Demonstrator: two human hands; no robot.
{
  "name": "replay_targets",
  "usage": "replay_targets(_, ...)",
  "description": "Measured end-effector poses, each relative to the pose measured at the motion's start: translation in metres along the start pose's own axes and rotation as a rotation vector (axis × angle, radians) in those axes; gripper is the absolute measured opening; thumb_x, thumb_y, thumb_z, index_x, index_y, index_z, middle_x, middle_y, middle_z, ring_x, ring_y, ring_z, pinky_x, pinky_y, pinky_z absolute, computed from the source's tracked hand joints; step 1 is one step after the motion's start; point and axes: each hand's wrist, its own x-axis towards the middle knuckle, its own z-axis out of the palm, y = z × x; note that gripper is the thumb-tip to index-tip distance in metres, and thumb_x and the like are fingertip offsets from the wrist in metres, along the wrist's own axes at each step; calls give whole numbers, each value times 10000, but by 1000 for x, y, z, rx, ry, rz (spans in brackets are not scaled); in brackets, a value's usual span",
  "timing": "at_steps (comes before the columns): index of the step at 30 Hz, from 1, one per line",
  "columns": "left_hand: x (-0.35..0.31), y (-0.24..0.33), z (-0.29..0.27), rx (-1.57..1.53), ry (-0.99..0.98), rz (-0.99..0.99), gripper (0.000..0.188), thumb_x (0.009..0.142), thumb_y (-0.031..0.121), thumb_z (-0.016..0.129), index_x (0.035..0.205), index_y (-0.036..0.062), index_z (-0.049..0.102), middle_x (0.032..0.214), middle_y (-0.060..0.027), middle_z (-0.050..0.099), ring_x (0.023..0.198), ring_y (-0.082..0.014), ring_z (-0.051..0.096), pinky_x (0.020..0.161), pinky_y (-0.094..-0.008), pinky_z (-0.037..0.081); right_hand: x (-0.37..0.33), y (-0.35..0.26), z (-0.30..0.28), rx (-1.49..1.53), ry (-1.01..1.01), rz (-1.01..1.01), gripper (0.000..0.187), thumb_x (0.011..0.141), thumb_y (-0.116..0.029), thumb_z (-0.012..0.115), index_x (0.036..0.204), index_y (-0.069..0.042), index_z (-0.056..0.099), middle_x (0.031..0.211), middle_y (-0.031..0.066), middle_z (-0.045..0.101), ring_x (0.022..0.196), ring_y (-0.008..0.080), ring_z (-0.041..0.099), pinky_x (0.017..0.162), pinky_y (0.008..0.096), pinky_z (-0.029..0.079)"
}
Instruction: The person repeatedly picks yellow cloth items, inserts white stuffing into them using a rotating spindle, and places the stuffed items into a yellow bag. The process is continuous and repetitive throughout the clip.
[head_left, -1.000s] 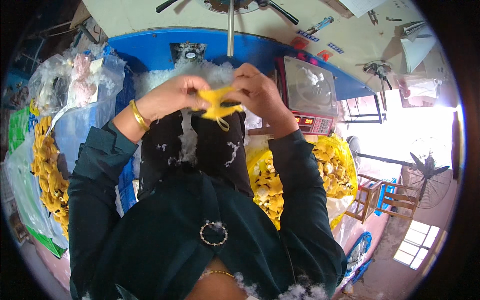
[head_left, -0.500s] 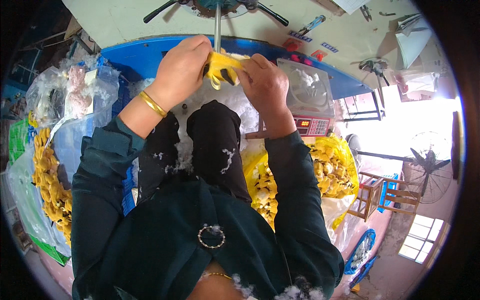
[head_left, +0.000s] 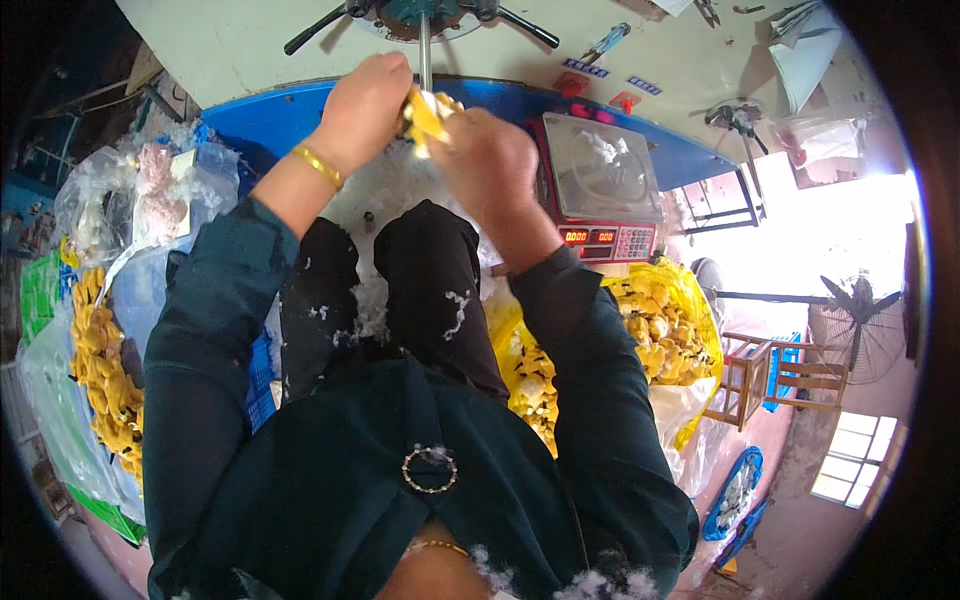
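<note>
A small yellow plush toy piece (head_left: 428, 118) with white parts is held between my two hands, just below the end of a slim metal tube (head_left: 425, 55). My left hand (head_left: 362, 112) grips its left side with bent fingers. On the other side my right hand (head_left: 488, 165), smeared by motion, has its fingers closed at the plush's right edge. The hands cover much of the plush, and I cannot tell whether the tube's tip is inside it. White stuffing fluff (head_left: 400, 190) lies below the hands, around my knees.
A red scale (head_left: 600, 150) with a clear tray stands right of my hands. Yellow plush pieces fill a yellow bag (head_left: 715, 345) on the right, and more plush pieces (head_left: 103, 375) lie at left. Black handles (head_left: 528, 28) jut from the tube's base; pliers (head_left: 606, 44) lie beyond.
My right hand has moved left and slightly down, closer to my left hand. The plush has turned and bunched up, showing white where yellow with black parts showed before.
</note>
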Motion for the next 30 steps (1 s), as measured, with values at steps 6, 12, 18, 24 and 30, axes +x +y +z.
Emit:
replay_targets(6,22,-11,-10,-92,-15,-183,189,792,216,651,774,33,608,818,-126,597,805,-313,592,685,-401,486,10,-10,9,90,-178,235,281,743,-336,686,731,-60,632,686,141,616,624,331,605,555,426,463)
replay_targets(12,9,5,-3,-475,-313,-441,374,846,340,653,708,-7,623,589,-104,566,538,-164,527,534,-315,434,14,26,14,423,-414,185,379,760,-452,676,787,-74,669,698,128,628,683,323,626,591,419,472)
replay_targets(18,26,-10,11,-600,-255,-396,299,781,261,614,676,-17,640,606,-199,597,571,-342,594,568,-412,462,-2,0,-24,907,-700,445,328,844,-325,656,816,1,674,615,99,633,567,143,608,543,306,460)
replay_targets(24,63,-30,5,-358,-271,-304,252,781,231,646,696,-5,621,623,-183,588,566,-336,564,551,-411,433,33,10,1,699,-385,306,349,860,-278,623,749,53,623,607,203,568,492,259,520,506,359,408)
replay_targets(30,36,-2,-1,-319,-221,-310,239,804,211,635,671,17,590,614,-153,578,585,-328,555,550,-402,427,17,-8,-1,544,-264,506,391,766,-312,722,624,13,556,560,180,492,501,329,469,492,379,383)
